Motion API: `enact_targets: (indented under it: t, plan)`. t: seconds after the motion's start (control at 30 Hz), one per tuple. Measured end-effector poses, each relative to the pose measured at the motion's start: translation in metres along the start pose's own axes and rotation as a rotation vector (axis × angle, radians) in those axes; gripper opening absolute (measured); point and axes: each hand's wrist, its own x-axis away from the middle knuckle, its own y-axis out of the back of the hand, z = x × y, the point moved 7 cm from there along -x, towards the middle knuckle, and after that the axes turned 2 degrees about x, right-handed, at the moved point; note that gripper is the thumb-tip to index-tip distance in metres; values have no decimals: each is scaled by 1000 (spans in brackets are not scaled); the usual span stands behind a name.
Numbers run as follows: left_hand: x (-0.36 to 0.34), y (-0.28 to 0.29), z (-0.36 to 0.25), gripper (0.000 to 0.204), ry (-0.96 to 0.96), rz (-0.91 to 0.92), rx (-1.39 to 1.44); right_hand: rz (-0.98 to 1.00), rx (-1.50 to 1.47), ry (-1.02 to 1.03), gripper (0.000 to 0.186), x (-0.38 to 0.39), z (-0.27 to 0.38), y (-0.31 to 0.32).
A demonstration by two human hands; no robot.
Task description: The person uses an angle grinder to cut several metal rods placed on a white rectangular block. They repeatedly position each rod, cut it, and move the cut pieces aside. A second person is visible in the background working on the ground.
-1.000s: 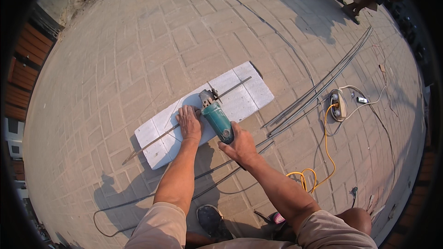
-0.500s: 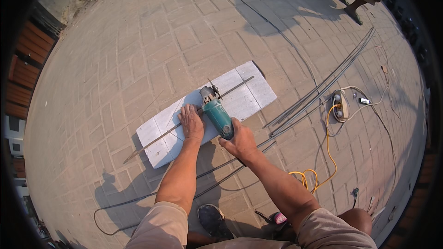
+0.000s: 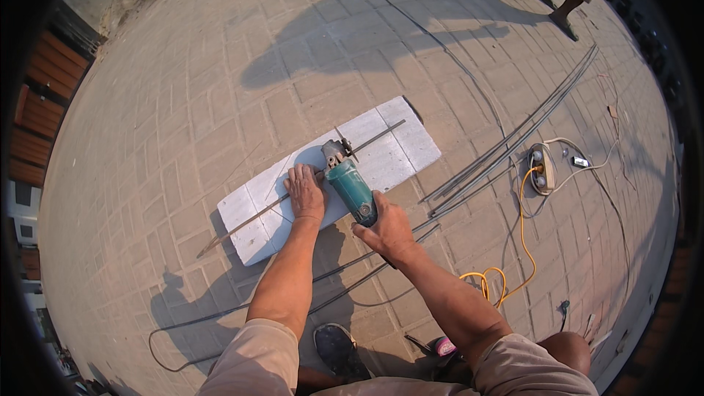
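Note:
A green angle grinder (image 3: pixel 353 188) is gripped at its rear body by my right hand (image 3: pixel 389 226). Its metal head and thin disc stand at a thin metal rod (image 3: pixel 379 136); whether disc and rod touch is too small to tell. The rod lies lengthwise across a long white block (image 3: pixel 411 145) on the paving, one end sticking out past the block's left end. Just left of the grinder head, my left hand (image 3: pixel 304 192) is closed over the rod, pressing it to the block, knuckles up. The fingertips are partly hidden.
More long rods (image 3: pixel 513 144) lie on the pavers to the right. Beyond them sits a power strip (image 3: pixel 543 169) with a yellow cord (image 3: pixel 525 238). Dark bent rods (image 3: pixel 341 271) run under my arms. Another person's legs (image 3: pixel 561 7) stand at the far right.
The grinder and my right hand have shifted slightly to the right. My left hand stays on the rod. At the far side, the other person's shadow now stretches further left.

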Motion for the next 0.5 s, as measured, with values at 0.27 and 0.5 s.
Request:
enact_targets:
  t: [0.27, 0.5]
  plan:
    - [1, 3, -3, 18, -18, -39, -33, 17, -3, 11, 76, -16, 0, -6]
    - [-1, 4, -8, 27, 77, 146, 18, 13, -11, 27, 73, -9, -6, -5]
